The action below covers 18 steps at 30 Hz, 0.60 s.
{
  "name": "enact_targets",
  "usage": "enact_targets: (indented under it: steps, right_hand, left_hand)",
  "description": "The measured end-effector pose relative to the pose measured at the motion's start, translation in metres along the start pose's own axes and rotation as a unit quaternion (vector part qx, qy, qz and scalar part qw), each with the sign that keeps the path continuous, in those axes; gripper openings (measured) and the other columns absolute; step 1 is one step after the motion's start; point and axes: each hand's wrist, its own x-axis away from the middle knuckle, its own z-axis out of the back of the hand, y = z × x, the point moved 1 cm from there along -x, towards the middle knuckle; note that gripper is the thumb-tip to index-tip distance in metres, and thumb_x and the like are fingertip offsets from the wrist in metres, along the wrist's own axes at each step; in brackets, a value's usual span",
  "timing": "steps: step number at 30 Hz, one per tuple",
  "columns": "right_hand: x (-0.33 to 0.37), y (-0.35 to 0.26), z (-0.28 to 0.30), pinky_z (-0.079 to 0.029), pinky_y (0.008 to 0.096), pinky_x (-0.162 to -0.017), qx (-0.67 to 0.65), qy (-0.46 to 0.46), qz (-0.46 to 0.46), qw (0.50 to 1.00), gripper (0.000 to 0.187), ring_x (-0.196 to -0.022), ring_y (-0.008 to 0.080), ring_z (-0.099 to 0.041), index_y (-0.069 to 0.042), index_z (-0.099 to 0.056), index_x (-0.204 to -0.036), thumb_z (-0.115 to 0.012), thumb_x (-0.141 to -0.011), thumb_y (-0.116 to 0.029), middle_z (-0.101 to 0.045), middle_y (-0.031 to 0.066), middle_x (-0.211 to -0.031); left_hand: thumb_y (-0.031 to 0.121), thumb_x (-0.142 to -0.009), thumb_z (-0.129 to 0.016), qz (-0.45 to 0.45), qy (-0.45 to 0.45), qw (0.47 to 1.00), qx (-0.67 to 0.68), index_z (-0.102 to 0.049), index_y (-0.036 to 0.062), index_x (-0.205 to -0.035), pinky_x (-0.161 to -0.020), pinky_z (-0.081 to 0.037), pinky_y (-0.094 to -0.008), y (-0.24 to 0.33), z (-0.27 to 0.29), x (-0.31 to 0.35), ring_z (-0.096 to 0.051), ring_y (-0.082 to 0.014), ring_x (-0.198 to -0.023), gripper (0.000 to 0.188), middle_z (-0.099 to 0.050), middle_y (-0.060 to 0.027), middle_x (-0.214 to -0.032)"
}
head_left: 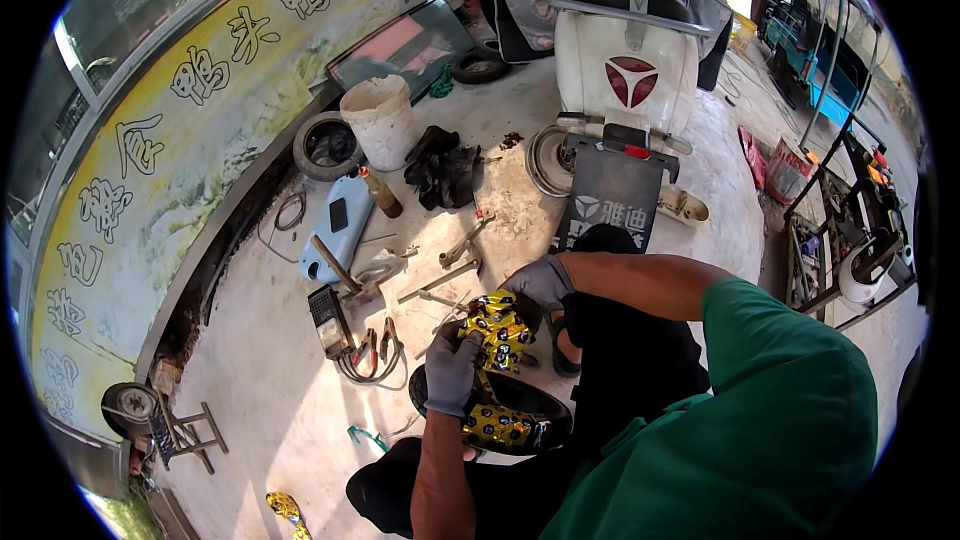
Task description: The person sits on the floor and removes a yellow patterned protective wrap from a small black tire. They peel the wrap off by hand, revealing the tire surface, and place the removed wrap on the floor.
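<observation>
Between my legs a black tire (556, 410) lies tilted, its near part still covered in shiny yellow wrapping (498, 328) with black marks. A loose bunch of this wrapping rises above the tire between my hands. My left hand (452, 372), in a grey glove, is closed on the bunch's left side. My right hand (542, 283), gloved too, is closed at its upper right edge; those fingertips are partly hidden. A torn piece of yellow wrapping (286, 510) lies on the floor at the lower left.
A white scooter (625, 75) stands ahead. On the floor lie a hammer (336, 264), a wrench (466, 238), clamp cables (372, 348), a bottle (381, 192) and a blue panel (336, 220). A white bucket (381, 122) and small stool (190, 435) stand left, a tool rack (830, 230) right.
</observation>
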Motion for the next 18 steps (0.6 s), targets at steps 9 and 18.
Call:
enact_targets:
  steps: [9,18]
  right_hand:
    - [0.025,-0.018,-0.111,-0.039,0.0437,-0.109,0.654,0.277,0.176,0.682,0.097,-0.133,0.0355,-0.043,-0.012,-0.029,-0.151,-0.078,-0.075,-0.045,-0.036,0.022,-0.148]
    - [-0.031,0.039,-0.051,-0.051,0.0268,-0.091,0.275,0.331,0.26,0.864,0.054,-0.104,0.012,-0.062,-0.008,-0.051,-0.135,-0.072,-0.085,-0.015,-0.064,0.0071,-0.118]
  left_hand:
    - [0.01,-0.09,-0.065,-0.023,0.097,0.99,-0.097,-0.063,-0.0052,-0.093,-0.055,-0.046,-0.0258,0.012,-0.009,-0.011,-0.058,-0.0091,-0.061,0.015,-0.065,-0.0046,-0.075]
    - [0.013,-0.094,-0.064,0.028,-0.014,0.999,0.034,-0.065,-0.002,-0.117,-0.079,-0.048,-0.0233,0.015,0.009,-0.009,-0.06,-0.0084,-0.089,0.028,-0.069,-0.0054,-0.102]
